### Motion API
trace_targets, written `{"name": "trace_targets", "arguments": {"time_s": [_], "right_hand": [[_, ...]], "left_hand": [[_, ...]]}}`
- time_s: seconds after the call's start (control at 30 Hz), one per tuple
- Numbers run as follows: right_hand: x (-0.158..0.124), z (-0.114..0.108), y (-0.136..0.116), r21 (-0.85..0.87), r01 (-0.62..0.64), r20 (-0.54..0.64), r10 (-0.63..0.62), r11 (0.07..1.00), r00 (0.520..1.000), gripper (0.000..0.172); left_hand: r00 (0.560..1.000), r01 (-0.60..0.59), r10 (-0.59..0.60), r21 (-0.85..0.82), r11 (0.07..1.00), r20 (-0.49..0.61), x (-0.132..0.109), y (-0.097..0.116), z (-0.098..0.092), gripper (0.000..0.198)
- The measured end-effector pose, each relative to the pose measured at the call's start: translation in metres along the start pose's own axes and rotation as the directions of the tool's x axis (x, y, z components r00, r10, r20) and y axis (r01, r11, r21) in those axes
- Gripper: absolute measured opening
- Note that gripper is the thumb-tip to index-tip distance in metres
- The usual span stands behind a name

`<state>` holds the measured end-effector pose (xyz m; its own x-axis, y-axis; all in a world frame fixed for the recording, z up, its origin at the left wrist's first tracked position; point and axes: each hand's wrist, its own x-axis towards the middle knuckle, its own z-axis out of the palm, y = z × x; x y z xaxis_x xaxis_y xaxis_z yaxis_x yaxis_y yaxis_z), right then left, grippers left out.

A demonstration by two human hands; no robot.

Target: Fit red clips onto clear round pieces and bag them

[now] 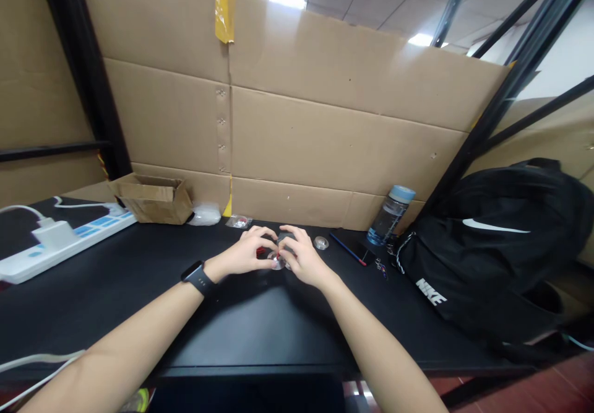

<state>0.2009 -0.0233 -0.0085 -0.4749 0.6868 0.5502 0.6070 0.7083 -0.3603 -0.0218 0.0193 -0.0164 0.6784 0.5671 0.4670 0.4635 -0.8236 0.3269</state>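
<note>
My left hand (247,252) and my right hand (304,257) meet over the middle of the black table. Between them is a small, clear, round, shiny piece (277,263) with a bit of red on it; its exact kind is too small to make out. Left thumb and fingertips grip its left side. The right thumb and fingers close on it from the other side, near the red bit. Dark and red parts show partly behind the fingers. Apart from both hands, a similar clear round dome (320,243) lies to the right.
At the back left are an open cardboard box (153,199), a white plastic bag (205,214) and a small clear packet (239,221). A power strip (65,249) lies left. Rightward are a phone (357,250), keys (380,268), a water bottle (390,218) and a black backpack (492,258).
</note>
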Motion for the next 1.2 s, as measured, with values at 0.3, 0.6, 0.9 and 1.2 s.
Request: {"name": "trace_targets", "arguments": {"time_s": [0.3, 0.6, 0.9, 1.2], "right_hand": [[0.001, 0.0, 0.006, -0.015, -0.031, 0.065, 0.031, 0.999, 0.997, 0.006], [-0.007, -0.017, 0.029, -0.252, -0.116, 0.272, 0.186, 0.961, 0.944, 0.015], [-0.006, -0.011, 0.034, -0.354, -0.173, 0.283, 0.282, 0.919, 0.917, 0.009], [-0.002, -0.009, 0.033, -0.097, -0.156, 0.133, 0.168, 0.983, 0.977, 0.011]], "left_hand": [[0.999, -0.007, 0.008, 0.016, 1.0, -0.049, 0.002, 0.004, 0.008, 0.012], [0.996, -0.084, 0.08, 0.161, 0.983, 0.032, -0.002, 0.017, 0.007, 0.01], [0.998, -0.048, 0.056, 0.205, 0.978, -0.034, -0.002, 0.019, 0.007, 0.016], [0.96, 0.245, -0.23, 0.08, 0.966, -0.157, 0.005, 0.008, 0.008, 0.014]]}}
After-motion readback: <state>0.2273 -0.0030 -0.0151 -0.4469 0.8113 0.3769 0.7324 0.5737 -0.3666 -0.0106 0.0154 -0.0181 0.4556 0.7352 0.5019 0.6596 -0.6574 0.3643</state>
